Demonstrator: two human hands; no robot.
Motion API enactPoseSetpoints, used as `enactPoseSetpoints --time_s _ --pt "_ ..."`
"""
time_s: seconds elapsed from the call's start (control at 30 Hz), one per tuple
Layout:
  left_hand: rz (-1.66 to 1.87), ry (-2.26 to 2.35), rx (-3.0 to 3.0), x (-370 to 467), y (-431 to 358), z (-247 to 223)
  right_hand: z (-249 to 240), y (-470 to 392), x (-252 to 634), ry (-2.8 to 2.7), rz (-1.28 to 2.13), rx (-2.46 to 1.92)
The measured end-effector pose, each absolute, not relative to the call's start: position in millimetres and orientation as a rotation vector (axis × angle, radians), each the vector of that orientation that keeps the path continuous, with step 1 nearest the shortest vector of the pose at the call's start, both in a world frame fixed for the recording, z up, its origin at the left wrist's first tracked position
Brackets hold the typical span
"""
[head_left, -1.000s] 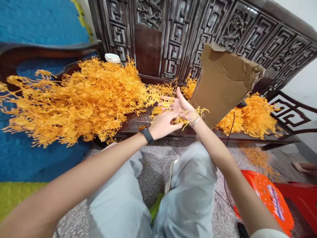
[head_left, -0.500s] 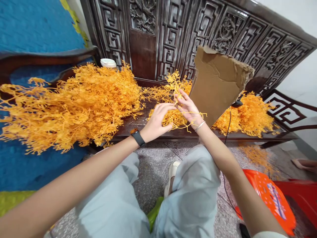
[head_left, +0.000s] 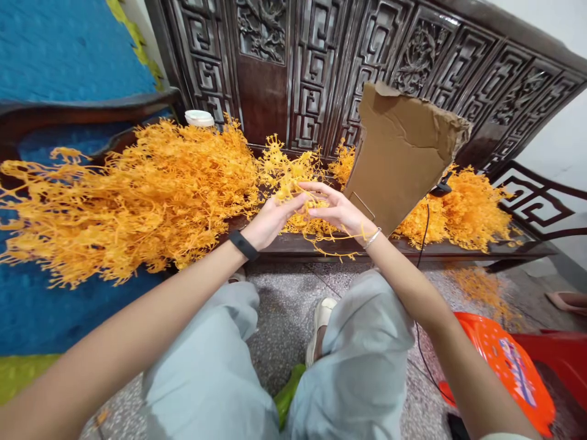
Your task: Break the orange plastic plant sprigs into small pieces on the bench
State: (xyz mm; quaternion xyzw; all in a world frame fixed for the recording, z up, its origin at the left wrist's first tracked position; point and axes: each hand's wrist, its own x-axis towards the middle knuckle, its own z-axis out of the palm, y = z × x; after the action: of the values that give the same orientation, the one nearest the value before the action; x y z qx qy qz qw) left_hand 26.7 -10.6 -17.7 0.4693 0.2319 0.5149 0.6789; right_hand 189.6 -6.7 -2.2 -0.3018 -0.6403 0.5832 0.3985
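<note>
My left hand (head_left: 269, 221), with a black wrist band, is closed with thumb and fingers on a yellow-orange branching plastic sprig (head_left: 285, 170). My right hand (head_left: 340, 212), wearing a silver bracelet, grips the same sprig from the other side, fingers curled toward the left hand. Thin stems trail below the right palm toward its wrist. The sprig's knobbly ends spread up and to the left over the bench. Fingers partly hide where it is held. More orange sprigs lie under and behind the hands.
A large pile of orange sprigs (head_left: 165, 195) fills the bench's left end. A cardboard sheet (head_left: 397, 156) stands upright right of the hands, with another pile (head_left: 472, 211) beyond it. A black cable (head_left: 424, 235) hangs down near a red plastic stool (head_left: 499, 366). A white container (head_left: 199, 118) stands behind.
Both hands have come closer together, the left now closing on the sprig. The sprig's top has swung left and lower, from upright to leaning over the bench.
</note>
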Motion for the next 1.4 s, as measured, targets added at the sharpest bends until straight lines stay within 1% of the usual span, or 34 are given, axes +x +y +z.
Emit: enactPoseSetpoints --time_s 0.17,0.37,0.53,0.7,1.07,1.4 --pt "1.120 0.565 0.887 25 0 -21 -2 -2 194 -1.614 1.494 -0.764" --pt "1.192 0.589 0.788 24 6 -15 -4 5 204 -1.522 1.316 -0.890" --pt "1.230 0.671 0.853 24 7 -16 -4 3 203 -1.561 1.331 -0.927" --pt "1.151 0.662 1.065 23 5 -22 -8 5 195 -1.591 1.294 -0.926" --pt "1.106 0.679 1.018 22 3 -24 -4 6 193 -1.465 1.422 -0.872" --pt "1.131 0.618 1.026 21 2 -17 -11 9 191 -1.538 1.481 -0.718"
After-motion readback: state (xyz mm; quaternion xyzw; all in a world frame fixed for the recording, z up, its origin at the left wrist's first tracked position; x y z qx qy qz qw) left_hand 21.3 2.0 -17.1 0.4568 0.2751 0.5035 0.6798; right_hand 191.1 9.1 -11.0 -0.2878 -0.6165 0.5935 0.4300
